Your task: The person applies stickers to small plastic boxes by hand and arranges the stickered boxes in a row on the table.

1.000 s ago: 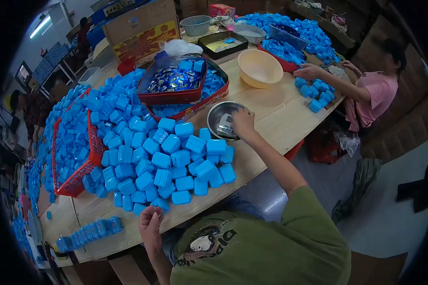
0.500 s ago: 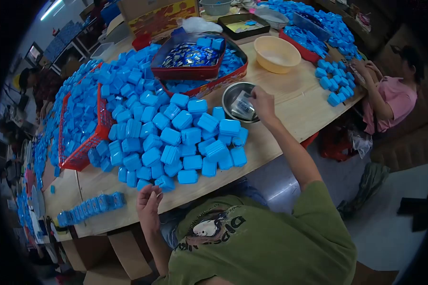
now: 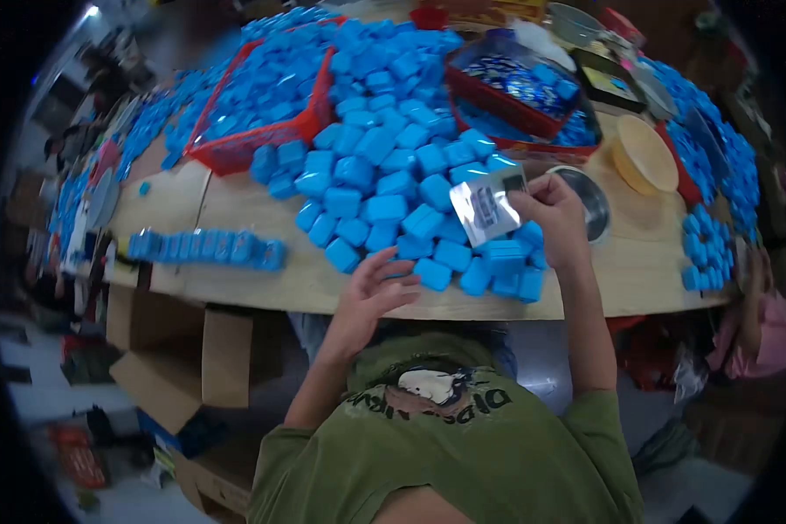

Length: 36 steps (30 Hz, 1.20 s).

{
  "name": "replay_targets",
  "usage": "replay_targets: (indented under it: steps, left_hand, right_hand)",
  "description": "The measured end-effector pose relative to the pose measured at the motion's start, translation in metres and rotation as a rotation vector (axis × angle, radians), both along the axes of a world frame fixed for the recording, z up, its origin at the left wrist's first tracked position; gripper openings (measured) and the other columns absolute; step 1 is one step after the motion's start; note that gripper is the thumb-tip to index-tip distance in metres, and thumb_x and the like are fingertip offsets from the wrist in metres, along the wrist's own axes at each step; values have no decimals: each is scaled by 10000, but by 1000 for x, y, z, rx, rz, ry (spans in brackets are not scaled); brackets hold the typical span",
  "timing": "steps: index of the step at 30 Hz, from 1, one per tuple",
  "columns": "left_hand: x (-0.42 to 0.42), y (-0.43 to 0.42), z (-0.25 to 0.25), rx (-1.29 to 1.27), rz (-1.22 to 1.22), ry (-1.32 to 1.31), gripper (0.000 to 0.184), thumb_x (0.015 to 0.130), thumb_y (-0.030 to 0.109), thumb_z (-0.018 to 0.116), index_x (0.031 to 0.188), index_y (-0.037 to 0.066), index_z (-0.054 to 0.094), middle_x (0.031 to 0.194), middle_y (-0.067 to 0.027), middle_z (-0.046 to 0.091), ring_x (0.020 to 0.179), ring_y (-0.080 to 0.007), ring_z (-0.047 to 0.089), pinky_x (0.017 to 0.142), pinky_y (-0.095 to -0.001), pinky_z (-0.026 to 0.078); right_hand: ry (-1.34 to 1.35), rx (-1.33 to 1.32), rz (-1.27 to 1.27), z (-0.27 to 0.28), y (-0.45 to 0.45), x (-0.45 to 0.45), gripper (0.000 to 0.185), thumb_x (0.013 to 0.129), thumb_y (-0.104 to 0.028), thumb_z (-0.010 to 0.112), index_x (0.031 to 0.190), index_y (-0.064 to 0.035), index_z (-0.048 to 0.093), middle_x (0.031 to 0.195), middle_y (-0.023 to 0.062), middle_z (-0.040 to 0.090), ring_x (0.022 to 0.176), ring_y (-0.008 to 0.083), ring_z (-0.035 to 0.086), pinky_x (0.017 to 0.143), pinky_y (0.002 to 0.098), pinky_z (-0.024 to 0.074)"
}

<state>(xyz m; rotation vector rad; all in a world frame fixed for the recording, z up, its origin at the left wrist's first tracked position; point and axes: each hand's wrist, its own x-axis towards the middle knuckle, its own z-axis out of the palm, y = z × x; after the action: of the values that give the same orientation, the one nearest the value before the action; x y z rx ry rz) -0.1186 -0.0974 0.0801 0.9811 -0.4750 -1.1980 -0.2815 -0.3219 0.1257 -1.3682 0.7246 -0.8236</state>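
My right hand [image 3: 555,217] pinches a small silver packet [image 3: 484,210] with a dark printed patch, above the near right of a pile of blue plastic boxes [image 3: 386,210]. A metal bowl [image 3: 596,210] stands just beyond that hand, partly hidden by it. My left hand [image 3: 375,295] is at the near edge of the pile with its fingers spread and nothing in them. Whether its fingertips touch a box I cannot tell.
A red basket [image 3: 262,138] full of blue pieces stands at the left, with a row of blue boxes [image 3: 205,248] nearer me. Red trays [image 3: 533,144] and a yellow basin [image 3: 644,155] lie behind. A person in pink [image 3: 764,336] sits at the right.
My right hand has lifted the silver packet out of the metal bowl and brought it left over the boxes. My left hand has opened its fingers. The view has turned left.
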Motion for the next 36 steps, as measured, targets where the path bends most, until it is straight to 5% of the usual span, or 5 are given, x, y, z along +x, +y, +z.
replay_targets:
  steps: [8,13,16,22,36]
  left_hand:
    - [13,63,-24,176,349,93,283,804,131,658,1043,23,552,833,-36,628,702,-107,618,620,-240,511]
    - [35,100,-54,193,551,100,293,812,129,648,1063,22,540,893,-42,623,744,-109,614,635,-242,511]
    - [46,109,-63,153,627,127,295,821,134,638,1075,25,535,919,-37,619,769,-103,606,648,-237,503]
    - [71,113,-88,246,656,97,283,840,147,614,1082,25,533,900,-24,617,757,-81,587,676,-217,474]
    - [87,98,-86,332,626,-114,269,818,153,637,1008,-7,533,799,-41,613,671,-89,579,568,-232,468]
  right_hand:
    - [232,-236,610,-43,125,100,168,741,-43,690,770,-27,525,687,-2,548,645,52,507,558,224,416]
    - [199,-830,639,-69,158,156,127,741,-92,664,766,-9,571,726,120,605,594,230,575,512,340,417]
    - [266,-824,755,-81,164,187,119,737,-111,652,752,-10,590,755,154,596,647,310,577,530,377,423]
    - [359,-1117,761,-102,165,221,113,767,-154,604,757,-43,623,724,126,581,723,290,568,609,394,393]
    - [291,-995,667,-94,136,233,108,777,-123,599,840,-37,621,801,97,599,762,235,569,657,342,396]
